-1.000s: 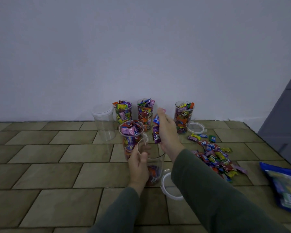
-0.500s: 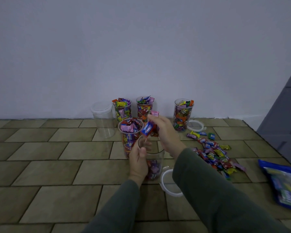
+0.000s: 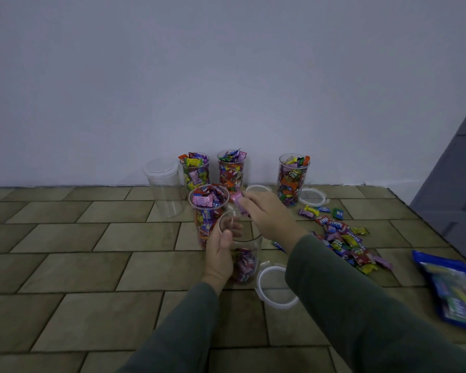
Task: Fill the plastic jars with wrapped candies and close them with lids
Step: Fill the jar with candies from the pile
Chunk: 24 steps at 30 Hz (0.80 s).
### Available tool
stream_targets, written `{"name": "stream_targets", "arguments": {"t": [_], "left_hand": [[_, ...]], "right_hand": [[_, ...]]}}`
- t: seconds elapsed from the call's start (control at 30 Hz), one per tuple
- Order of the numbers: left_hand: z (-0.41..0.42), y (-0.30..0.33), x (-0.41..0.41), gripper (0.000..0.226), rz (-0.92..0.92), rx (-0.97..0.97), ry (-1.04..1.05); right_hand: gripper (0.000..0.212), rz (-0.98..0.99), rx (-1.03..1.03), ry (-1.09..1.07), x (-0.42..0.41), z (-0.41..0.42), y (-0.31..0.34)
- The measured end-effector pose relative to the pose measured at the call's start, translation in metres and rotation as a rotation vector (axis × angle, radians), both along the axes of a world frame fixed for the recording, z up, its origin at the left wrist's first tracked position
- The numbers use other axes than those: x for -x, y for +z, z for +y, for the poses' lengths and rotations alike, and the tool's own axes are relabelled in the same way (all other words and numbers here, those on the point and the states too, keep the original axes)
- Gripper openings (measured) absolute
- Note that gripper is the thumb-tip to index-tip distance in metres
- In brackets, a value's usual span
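While the left hand (image 3: pixel 219 255) grips the clear plastic jar (image 3: pixel 244 254) at frame centre to steady it, the right hand (image 3: pixel 267 215) pinches a pink wrapped candy (image 3: pixel 237 201) above its mouth.

Both my arms wear long, plain dark grey-green sleeves (image 3: pixel 361 305) ending at the wrists; my hands are bare.

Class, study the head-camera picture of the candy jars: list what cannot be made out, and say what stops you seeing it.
- Jar being filled, head view: its left side is hidden by the left hand.
- Pink candy: the right hand covers part of it, and its print is blurred.
- Blue packet: cut off by the right edge.
- Loose candies: labels mostly too small to read.
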<state>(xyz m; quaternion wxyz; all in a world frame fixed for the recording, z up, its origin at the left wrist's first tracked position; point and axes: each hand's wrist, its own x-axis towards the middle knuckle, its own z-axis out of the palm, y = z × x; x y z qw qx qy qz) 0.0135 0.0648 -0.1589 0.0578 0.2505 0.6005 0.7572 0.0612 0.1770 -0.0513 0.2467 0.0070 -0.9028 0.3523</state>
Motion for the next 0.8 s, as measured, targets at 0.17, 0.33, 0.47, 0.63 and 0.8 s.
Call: {"name": "stream_targets", "arguments": {"t": [0.17, 0.33, 0.47, 0.63, 0.8], "left_hand": [[-0.002, 0.005, -0.003, 0.051, 0.009, 0.022, -0.014], [-0.002, 0.005, -0.005, 0.076, -0.008, 0.041, -0.011], [-0.003, 0.007, -0.006, 0.058, -0.03, 0.034, -0.016], [-0.006, 0.014, -0.009, 0.061, 0.017, 0.045, -0.031], [-0.013, 0.018, -0.009, 0.058, 0.05, 0.092, -0.051]], "right_hand": [[0.029, -0.073, -0.33, 0.079, -0.005, 0.011, -0.003], [0.033, -0.068, -0.304, 0.095, -0.007, 0.011, -0.004], [0.031, -0.111, -0.322, 0.074, -0.008, 0.006, -0.002], [0.03, -0.069, -0.388, 0.094, -0.012, 0.01, -0.006], [0.024, 0.06, -0.213, 0.038, -0.021, 0.017, -0.015]]}}
